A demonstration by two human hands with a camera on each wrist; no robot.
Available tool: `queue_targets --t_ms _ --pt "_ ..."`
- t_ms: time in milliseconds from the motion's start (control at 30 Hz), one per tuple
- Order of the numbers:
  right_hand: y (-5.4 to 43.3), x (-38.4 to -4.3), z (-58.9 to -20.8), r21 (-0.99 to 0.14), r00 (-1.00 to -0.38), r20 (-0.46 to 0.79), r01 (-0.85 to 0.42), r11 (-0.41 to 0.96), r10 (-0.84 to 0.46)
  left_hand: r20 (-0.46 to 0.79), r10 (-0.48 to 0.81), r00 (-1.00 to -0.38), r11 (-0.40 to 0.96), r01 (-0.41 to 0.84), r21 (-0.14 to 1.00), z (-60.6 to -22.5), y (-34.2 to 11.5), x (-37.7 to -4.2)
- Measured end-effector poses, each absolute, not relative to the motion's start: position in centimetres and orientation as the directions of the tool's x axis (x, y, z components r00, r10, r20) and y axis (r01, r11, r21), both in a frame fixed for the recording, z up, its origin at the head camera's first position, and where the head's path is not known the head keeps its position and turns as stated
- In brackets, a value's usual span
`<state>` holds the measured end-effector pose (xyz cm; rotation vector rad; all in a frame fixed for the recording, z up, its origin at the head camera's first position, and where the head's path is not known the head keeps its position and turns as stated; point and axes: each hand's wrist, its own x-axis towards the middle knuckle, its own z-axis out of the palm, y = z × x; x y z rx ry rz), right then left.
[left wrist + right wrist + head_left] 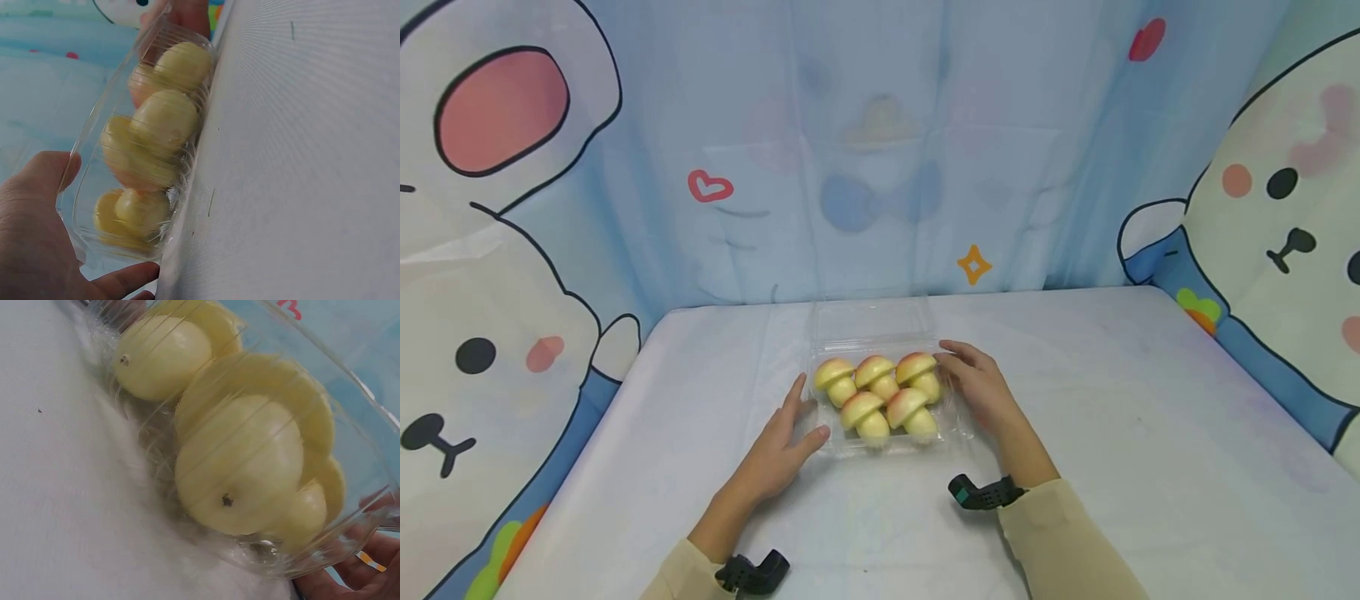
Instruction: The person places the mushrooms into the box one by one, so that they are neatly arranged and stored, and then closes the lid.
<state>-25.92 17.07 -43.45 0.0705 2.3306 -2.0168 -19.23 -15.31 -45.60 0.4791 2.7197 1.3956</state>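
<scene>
A clear plastic box (880, 446) stands on the white table, its hinged lid (872, 323) raised at the back. Inside lie several pale yellow mushroom-shaped pieces (876, 377) with reddish tints on their caps; their exact kind cannot be told. At the box's left side is my left hand (778, 450), fingers straight and thumb spread. In the left wrist view that thumb (59, 172) touches the box rim. My right hand (981, 387) rests along the right side, fingertips near the back corner. In the right wrist view, the fingers (369, 569) are partly hidden behind the clear wall.
A white cloth (1150, 400) covers the table. Behind it hangs a light blue curtain (880, 83) printed with cartoon animals. Each wrist carries a black camera, one on the left (754, 573) and one on the right (988, 493).
</scene>
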Motion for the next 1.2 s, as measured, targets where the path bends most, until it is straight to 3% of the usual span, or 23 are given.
queue_targets --t_ms 367,1200 --pt "17.27 -26.40 -43.80 -0.982 -0.998 -0.018 0.028 -0.186 -0.059 0.099 0.302 -0.948 0.549 0.257 0.795 -45.56 -15.37 -19.26" --pt "17.16 -26.10 -43.47 -0.959 -0.999 -0.007 0.021 -0.283 -0.051 0.109 0.302 -0.947 0.550 0.267 0.791 -45.60 -15.41 -19.23"
